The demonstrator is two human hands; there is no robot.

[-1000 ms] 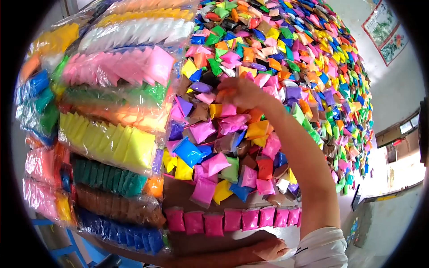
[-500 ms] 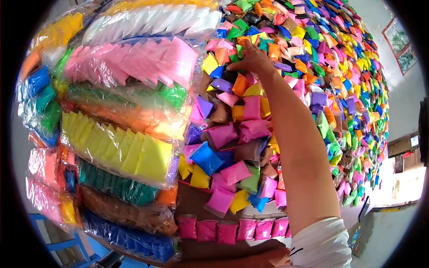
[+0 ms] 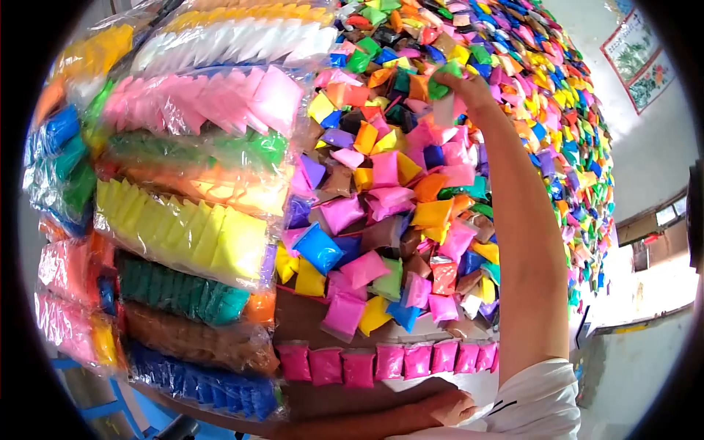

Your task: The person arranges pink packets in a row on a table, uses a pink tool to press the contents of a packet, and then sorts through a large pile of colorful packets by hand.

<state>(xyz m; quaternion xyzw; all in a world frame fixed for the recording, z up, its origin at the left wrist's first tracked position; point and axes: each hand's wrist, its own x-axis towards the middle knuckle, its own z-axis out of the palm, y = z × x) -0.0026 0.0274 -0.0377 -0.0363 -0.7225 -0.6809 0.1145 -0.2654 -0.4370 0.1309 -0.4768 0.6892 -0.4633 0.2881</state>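
My right hand (image 3: 467, 89) reaches over the upper middle of a large heap of small coloured packets (image 3: 385, 169), its fingers closed on a green packet (image 3: 438, 89); part of the grip is blurred. Low in the view, my left hand (image 3: 453, 408) is curled closed just below a row of magenta packets (image 3: 389, 361) along the brown table edge. What it holds, if anything, is hidden. Pink, orange, yellow, blue and purple packets surround the right hand.
Clear bags of packets sorted by colour are stacked at the left, among them light pink (image 3: 198, 103), yellow (image 3: 183, 227) and dark blue (image 3: 205, 385). A blue chair frame (image 3: 103, 403) stands at lower left. Framed pictures (image 3: 634, 55) hang on the right wall.
My right hand has moved right, away from the bags, and a green packet has come with it. The view has shifted slightly, showing more of the magenta row. My left hand shows more fully.
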